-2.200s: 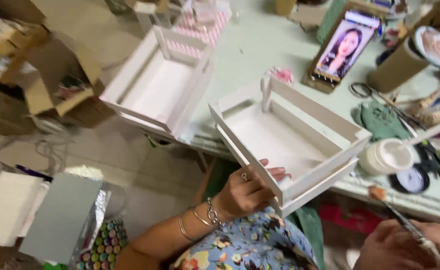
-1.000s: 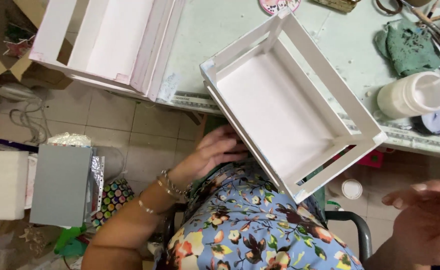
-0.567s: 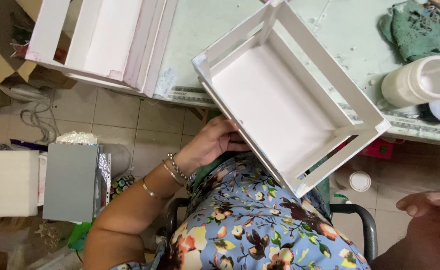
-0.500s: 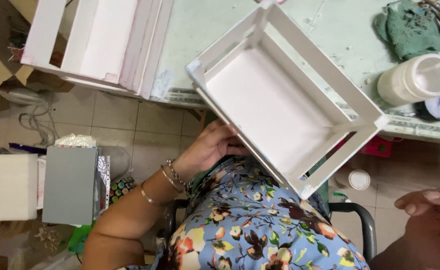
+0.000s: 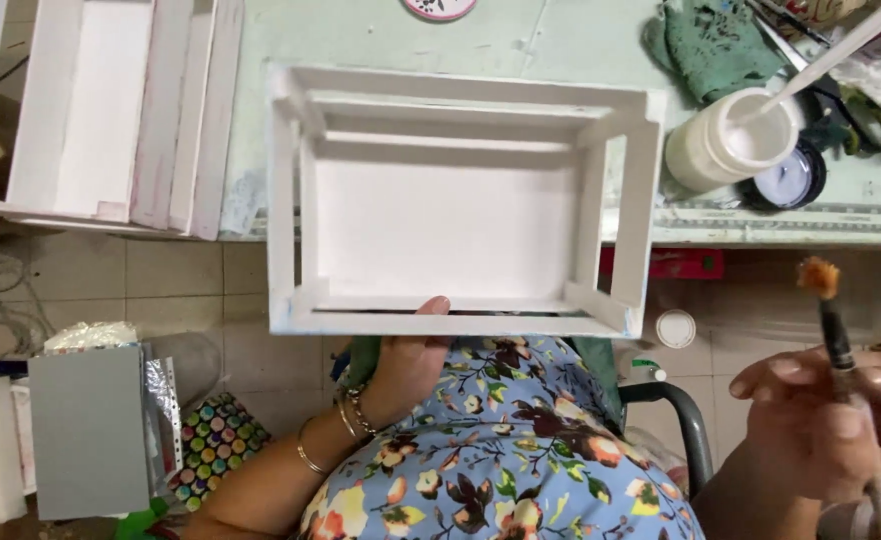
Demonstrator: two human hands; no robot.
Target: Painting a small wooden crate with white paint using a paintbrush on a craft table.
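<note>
Head view: a white wooden crate (image 5: 459, 210) is held squarely over the front edge of the pale green table (image 5: 381, 40), its far half above the tabletop and its near half overhanging the tiled floor (image 5: 161, 280). The near rail of the crate is gripped from below by the left hand (image 5: 411, 355), the thumb curled over the rail's top edge and the other fingers hidden beneath. A thin brush (image 5: 846, 370) with an orange-tipped head is pinched upright in the closed fingers of the right hand (image 5: 826, 425), well apart from the crate at the lower right. A second white crate (image 5: 101, 110) lies just beside the held one on the left, a narrow strip of table left between them. To the right of the held crate, close to its far corner, a white paint jar (image 5: 731, 145) with a stick in it is seen, with a dark lid (image 5: 791, 180) just beside it and a green rag (image 5: 721, 50) beyond. Open room remains between the crate's right side and the brush hand, above a chair arm (image 5: 686, 425). Grey boxes (image 5: 86, 430) stand on the floor at the lower left
</note>
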